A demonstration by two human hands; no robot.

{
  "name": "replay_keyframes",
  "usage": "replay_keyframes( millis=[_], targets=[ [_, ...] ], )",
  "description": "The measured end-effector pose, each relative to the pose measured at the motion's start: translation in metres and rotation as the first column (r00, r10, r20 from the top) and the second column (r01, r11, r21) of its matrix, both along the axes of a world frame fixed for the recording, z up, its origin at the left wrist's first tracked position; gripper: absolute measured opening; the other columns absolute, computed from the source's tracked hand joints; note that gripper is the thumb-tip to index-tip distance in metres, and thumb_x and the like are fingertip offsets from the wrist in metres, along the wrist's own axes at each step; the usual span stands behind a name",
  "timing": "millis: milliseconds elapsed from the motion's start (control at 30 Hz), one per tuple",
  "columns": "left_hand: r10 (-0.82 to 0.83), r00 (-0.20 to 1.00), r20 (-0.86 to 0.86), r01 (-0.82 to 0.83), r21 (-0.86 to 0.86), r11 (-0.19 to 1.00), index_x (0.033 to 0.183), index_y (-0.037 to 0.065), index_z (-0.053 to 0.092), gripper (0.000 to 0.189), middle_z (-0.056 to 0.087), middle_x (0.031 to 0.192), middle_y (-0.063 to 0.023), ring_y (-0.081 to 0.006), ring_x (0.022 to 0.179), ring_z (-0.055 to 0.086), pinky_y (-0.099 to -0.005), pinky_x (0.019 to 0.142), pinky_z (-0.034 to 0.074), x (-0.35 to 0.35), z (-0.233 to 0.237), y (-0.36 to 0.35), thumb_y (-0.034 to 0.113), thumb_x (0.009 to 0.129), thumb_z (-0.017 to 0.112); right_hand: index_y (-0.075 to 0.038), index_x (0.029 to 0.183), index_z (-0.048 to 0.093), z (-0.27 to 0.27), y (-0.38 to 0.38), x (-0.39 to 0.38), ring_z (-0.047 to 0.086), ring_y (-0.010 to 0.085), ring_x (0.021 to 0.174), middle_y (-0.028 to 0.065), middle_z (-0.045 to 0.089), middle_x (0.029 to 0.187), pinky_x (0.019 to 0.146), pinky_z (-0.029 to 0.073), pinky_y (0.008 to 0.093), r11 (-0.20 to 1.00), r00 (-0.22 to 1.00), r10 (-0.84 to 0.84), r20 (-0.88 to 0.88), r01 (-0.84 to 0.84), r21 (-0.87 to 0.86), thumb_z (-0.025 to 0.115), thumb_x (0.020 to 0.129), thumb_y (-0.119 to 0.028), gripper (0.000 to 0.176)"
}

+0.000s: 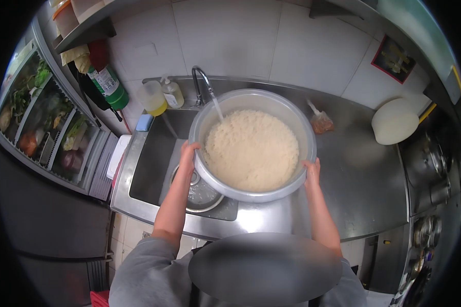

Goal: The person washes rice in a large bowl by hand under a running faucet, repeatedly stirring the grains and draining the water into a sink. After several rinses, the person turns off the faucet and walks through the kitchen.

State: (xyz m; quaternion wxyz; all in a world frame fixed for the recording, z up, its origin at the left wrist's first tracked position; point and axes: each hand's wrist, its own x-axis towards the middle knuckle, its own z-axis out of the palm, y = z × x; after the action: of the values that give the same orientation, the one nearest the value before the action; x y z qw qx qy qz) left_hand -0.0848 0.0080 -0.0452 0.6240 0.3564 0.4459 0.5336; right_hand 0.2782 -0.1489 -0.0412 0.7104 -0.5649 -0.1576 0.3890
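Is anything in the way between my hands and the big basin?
Nothing visible: the left hand and right hand hold the basin at opposite sides. The faucet stands at its far left rim, clear of both hands.

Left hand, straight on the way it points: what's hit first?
The bowl, already touching the left hand; beyond its rim, probably the tap, though depth is unclear.

Passage over right-hand counter (363, 197), bag (321, 124) beside basin (264, 196), faucet (195, 82) blocking its far-left rim
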Motion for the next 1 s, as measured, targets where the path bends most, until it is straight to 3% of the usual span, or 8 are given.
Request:
replay_keyframes(
  millis=[133, 200, 367, 600, 733, 867, 933, 1000],
  targets=[
    [0.030, 0.993, -0.116, -0.024, 0.050, 0.998, 0.089, -0.002, 0.052, 0.029, 0.056, 0.081, -0.0109, -0.0201, 0.074, 0.055, -0.0298, 0.066, 0.044, 0.004, -0.002, 0.045, 0.005, 0.061, 0.052, 0.002, 0.116, 0.037, -0.014, 0.049, 0.015, 0.052, 0.0281, 0.094, 0.0179, 0.049, 0.106, 0.077, 0.044, 0.0346, 1.000, 0.997, 0.016, 0.075, -0.017, 0.010, 0.052, 0.065, 0.000, 0.053],
    [0.028, 0.986, -0.165, -0.019, 0.056, 0.998, 0.089, -0.002, 0.052, 0.028, 0.056, 0.081, -0.0108, -0.0201, 0.072, 0.055, -0.0296, 0.065, 0.044, 0.014, 0.002, 0.058, 0.005, 0.061, 0.052, 0.003, 0.113, 0.040, -0.020, 0.068, 0.024, 0.051, 0.0280, 0.093, 0.0173, 0.051, 0.104, 0.079, 0.041, 0.0348, 0.999, 0.976, 0.011, 0.216, -0.019, 0.036, 0.054, 0.064, -0.004, 0.051],
    [0.067, 0.976, -0.207, -0.051, 0.082, 0.995, 0.088, -0.003, 0.053, 0.026, 0.057, 0.076, -0.0112, -0.0199, 0.066, 0.055, -0.0303, 0.061, 0.044, 0.014, -0.015, 0.086, 0.008, 0.064, 0.054, 0.002, 0.109, 0.043, -0.001, 0.082, 0.022, 0.051, 0.0267, 0.092, 0.0164, 0.053, 0.101, 0.079, 0.040, 0.0332, 0.999, 0.966, -0.011, 0.257, 0.022, -0.043, 0.055, 0.063, -0.006, 0.048],
    [0.052, 0.975, -0.217, -0.032, 0.094, 0.995, 0.093, -0.005, 0.053, 0.032, 0.059, 0.084, -0.0151, -0.0214, 0.073, 0.057, -0.0310, 0.065, 0.045, 0.014, -0.015, 0.081, 0.009, 0.065, 0.055, 0.001, 0.109, 0.045, 0.006, 0.082, 0.019, 0.052, 0.0252, 0.092, 0.0156, 0.054, 0.101, 0.079, 0.041, 0.0327, 0.986, 0.943, -0.009, 0.334, 0.064, -0.152, 0.056, 0.062, -0.008, 0.049],
    [0.261, 0.944, -0.200, -0.238, 0.132, 0.962, 0.102, -0.008, 0.049, 0.040, 0.057, 0.096, -0.0188, -0.0260, 0.086, 0.056, -0.0330, 0.077, 0.043, 0.041, -0.002, 0.021, 0.010, 0.067, 0.055, 0.001, 0.109, 0.046, -0.006, 0.102, 0.065, 0.052, 0.0247, 0.092, 0.0155, 0.054, 0.102, 0.078, 0.041, 0.0321, 0.990, 0.935, 0.088, 0.344, -0.043, -0.137, 0.058, 0.062, -0.008, 0.050],
    [0.335, 0.933, -0.136, -0.311, 0.169, 0.935, 0.103, -0.008, 0.049, 0.041, 0.057, 0.096, -0.0181, -0.0256, 0.088, 0.055, -0.0328, 0.078, 0.042, 0.054, -0.021, 0.003, 0.011, 0.067, 0.055, 0.003, 0.111, 0.045, -0.005, 0.109, 0.081, 0.052, 0.0244, 0.093, 0.0163, 0.054, 0.103, 0.079, 0.042, 0.0321, 0.982, 0.932, 0.178, 0.315, -0.145, -0.125, 0.058, 0.062, -0.009, 0.052],
    [0.234, 0.921, -0.310, -0.206, 0.121, 0.971, 0.099, -0.007, 0.051, 0.038, 0.058, 0.090, -0.0165, -0.0242, 0.083, 0.056, -0.0324, 0.074, 0.043, 0.032, 0.002, 0.035, 0.012, 0.066, 0.056, 0.004, 0.111, 0.044, -0.028, 0.096, 0.063, 0.052, 0.0244, 0.093, 0.0166, 0.053, 0.103, 0.079, 0.042, 0.0323, 0.986, 0.940, 0.166, 0.299, -0.151, -0.072, 0.058, 0.062, -0.009, 0.053],
    [-0.007, 0.954, -0.301, 0.024, 0.053, 0.998, 0.094, -0.006, 0.053, 0.034, 0.058, 0.084, -0.0153, -0.0229, 0.076, 0.057, -0.0321, 0.068, 0.044, 0.008, -0.003, 0.095, 0.011, 0.065, 0.056, 0.003, 0.112, 0.045, -0.053, 0.083, 0.018, 0.053, 0.0265, 0.092, 0.0176, 0.054, 0.104, 0.080, 0.041, 0.0338, 0.964, 0.891, -0.236, 0.388, 0.266, -0.024, 0.056, 0.063, -0.008, 0.052]
  ],
)
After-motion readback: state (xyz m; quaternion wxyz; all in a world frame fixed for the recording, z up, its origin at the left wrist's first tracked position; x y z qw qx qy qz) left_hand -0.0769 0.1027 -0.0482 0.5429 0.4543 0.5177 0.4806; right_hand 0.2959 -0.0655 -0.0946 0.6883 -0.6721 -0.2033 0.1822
